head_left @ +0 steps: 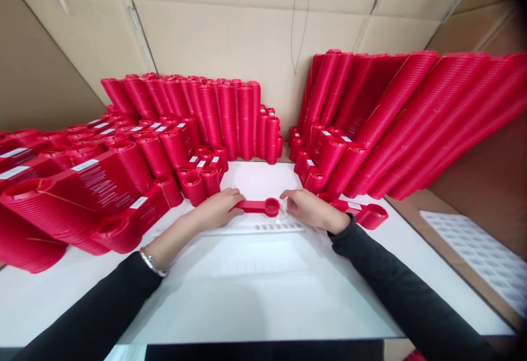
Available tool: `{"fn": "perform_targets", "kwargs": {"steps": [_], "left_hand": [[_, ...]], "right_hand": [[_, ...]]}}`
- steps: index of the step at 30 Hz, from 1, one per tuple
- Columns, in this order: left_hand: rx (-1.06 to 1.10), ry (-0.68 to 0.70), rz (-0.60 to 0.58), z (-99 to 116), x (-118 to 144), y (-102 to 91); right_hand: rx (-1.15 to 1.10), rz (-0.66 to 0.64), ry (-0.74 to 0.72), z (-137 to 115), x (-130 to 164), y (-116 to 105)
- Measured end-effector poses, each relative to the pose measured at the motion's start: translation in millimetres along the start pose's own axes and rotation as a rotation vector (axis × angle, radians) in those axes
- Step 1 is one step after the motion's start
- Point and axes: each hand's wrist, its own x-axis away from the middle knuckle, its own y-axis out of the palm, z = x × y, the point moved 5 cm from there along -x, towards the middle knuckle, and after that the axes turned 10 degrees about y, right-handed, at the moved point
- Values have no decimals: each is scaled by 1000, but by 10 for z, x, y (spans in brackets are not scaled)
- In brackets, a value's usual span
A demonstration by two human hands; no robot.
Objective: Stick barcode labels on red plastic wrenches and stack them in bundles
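My left hand (222, 207) is closed on one end of a flat red plastic piece (252, 206), which lies sideways just above the white table (255, 295). The piece has a straight bar and a round ring at its right end; its left end is hidden under my fingers. Close to the ring is my right hand (307, 207), its fingers curled together. Something small and pale, too blurred to name, shows between its fingertips and the ring. Below the piece lies a white sheet of small printed labels (275, 227).
Stacks of the same red pieces (245, 122), many bearing white labels and some bound with thin bands, crowd the left and back. Taller stacks (395, 119) lean on the right. A short bundle (373, 215) lies beside my right wrist. A printed sheet (477, 251) lies on cardboard at right.
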Motion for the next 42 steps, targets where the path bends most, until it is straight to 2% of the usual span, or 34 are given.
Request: {"fn": "perform_targets", "kwargs": {"steps": [2,5,9,14,19,28,34,42], "left_hand": [[10,-12,4,-33,34,1],[21,-23,7,-42,47,20],[43,-31,4,-2,46,44],[73,-70,31,65,71,12],[33,-68,16,98,75,-3],[-9,-53,31,102,57,18],[18,-87,21,86,72,-5],[3,-74,12,62,64,17]], "right_hand": [[-21,70,36,28,13,-34],[-102,127,10,-100,44,-53],[-234,42,-103,-314,87,8],[-240,-49,-117,-204,70,71],[-135,-34,-50,-40,-7,125],[111,40,81,-8,-31,99],[236,256,284,16,17,-85],[230,297,222,-70,72,-55]]}}
